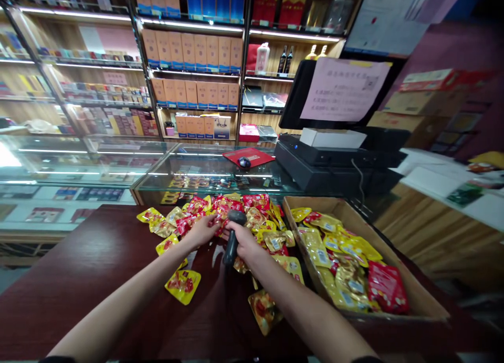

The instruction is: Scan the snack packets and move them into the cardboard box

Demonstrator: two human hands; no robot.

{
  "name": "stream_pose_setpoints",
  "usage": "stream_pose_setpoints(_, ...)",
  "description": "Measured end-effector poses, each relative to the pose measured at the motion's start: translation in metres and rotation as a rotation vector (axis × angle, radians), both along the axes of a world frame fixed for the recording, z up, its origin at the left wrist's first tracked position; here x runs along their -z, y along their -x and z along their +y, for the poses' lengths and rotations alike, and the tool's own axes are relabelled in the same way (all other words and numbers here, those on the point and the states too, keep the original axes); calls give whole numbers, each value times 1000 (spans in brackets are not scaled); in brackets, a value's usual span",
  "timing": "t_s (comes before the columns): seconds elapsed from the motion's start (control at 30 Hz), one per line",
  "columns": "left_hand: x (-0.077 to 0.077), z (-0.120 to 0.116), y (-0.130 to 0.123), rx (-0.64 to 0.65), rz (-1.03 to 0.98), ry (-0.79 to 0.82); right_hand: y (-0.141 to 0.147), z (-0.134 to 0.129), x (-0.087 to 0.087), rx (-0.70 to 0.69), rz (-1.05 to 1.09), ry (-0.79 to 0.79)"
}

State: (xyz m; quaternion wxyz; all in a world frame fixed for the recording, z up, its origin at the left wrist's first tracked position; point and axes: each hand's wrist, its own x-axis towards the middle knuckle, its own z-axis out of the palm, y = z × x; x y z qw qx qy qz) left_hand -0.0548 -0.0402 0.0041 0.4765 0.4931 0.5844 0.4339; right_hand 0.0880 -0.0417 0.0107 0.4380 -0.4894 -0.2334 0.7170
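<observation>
- The right hand is holding a dark scanner — its fingers are wrapping around the handle, and the fat head is pointing to the far side.
- The left hand is reaching into the heap just beside it, and its fingers are bending in among the packets. I cannot tell if they are pinching one.
- The packets — red, yellow and gold — are lying in a messy heap on the dark red table, around and beyond the hands.
- One yellow packet is lying nearer, on the left, under the left arm's edge.
- A gold packet is lying near, by the right arm, which is hiding part of it.
- A cardboard box is sitting on the right, holding more packets.
- Farther off, a mouse is resting on a red mat, and a black screen is standing to its right.
</observation>
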Motion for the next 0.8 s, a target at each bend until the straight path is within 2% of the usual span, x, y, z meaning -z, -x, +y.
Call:
stream_pose_setpoints(0.13,7,-17,-12,74,10,12,-6,-19,1,58,9,-164)
stream_pose_setpoints(0.27,14,-32,-27,32,-79,31,-17,-41,-3,-40,-66,-315)
stream_pose_setpoints(0.37,17,-41,-34,5,-165,84,-27,-51,-7,-79,-109,-344)
stream_pose_setpoints(0.5,19,-51,-39,107,-353,166,-43,-56,-9,-10,-90,-389)
stream_pose_setpoints(0.6,19,-54,-43,152,-467,204,-55,-56,-9,41,-126,-350)
stream_pose_setpoints(0.7,13,-52,-48,199,-562,234,-62,-56,-11,4,-114,-311)
stream_pose_setpoints(0.8,2,-46,-49,203,-521,284,-66,-55,-12,-42,-112,-328)
